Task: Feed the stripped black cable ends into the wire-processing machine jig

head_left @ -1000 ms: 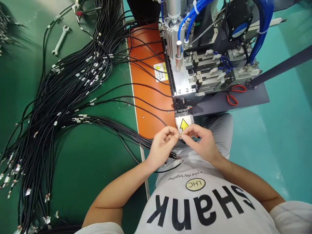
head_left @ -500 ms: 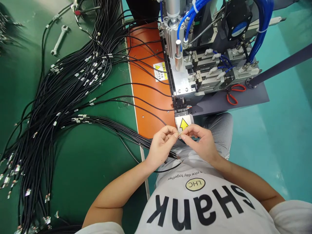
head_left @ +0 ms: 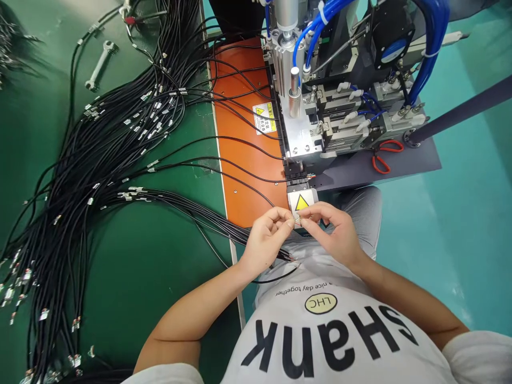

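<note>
My left hand [head_left: 264, 238] and my right hand [head_left: 334, 232] meet fingertip to fingertip just below the machine's front, both pinched on the stripped end of a thin black cable [head_left: 296, 217]. The tip is tiny and its detail is unclear. That cable loops down under my left wrist [head_left: 276, 278]. A bunch of black cables [head_left: 192, 210] runs from the left across the table edge and under my left hand. Right above my fingers is a white label with a yellow arrow [head_left: 302, 202] at the machine's feed slot [head_left: 296, 170].
A metal machine [head_left: 320, 106] with blue air hoses [head_left: 424, 48] stands on an orange plate [head_left: 240, 144]. Many black cables with metal terminals [head_left: 100, 138] cover the green table. A wrench [head_left: 99, 65] lies far left, red-handled scissors [head_left: 384, 154] at the machine's right.
My right fingers have shifted slightly on the cable end; both hands stay pinched at the same spot. The view has barely moved.
</note>
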`<state>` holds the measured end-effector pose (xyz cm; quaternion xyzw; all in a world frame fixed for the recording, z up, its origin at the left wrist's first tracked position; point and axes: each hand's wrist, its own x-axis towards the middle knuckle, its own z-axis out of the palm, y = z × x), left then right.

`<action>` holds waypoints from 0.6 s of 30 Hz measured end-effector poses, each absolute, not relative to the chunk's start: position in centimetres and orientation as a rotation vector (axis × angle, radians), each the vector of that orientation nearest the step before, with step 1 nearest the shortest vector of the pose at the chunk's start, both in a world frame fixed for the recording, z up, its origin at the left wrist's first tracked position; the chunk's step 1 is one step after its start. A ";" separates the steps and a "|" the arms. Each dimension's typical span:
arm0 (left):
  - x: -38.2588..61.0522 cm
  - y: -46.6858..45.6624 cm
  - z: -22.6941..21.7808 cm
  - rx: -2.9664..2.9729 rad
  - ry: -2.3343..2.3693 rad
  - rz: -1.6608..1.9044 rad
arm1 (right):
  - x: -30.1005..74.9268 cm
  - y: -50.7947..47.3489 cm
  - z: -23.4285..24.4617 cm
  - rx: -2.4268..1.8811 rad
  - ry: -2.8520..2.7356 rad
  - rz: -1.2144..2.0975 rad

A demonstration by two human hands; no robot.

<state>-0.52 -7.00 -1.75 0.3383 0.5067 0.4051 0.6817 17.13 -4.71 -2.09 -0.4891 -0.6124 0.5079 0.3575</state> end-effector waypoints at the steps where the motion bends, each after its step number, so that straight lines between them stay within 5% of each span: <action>1: -0.5 -7.0 -1.7 0.758 1.138 0.910 | 17.1 -4.7 -2.1 -1.252 -1.605 1.268; 9: -0.2 -7.0 -1.4 0.829 1.153 0.937 | 16.5 -4.9 -2.1 -1.219 -1.788 1.007; 18: -1.9 -6.7 -1.3 1.654 0.870 0.994 | 17.3 -5.9 -0.9 -1.129 -1.227 1.865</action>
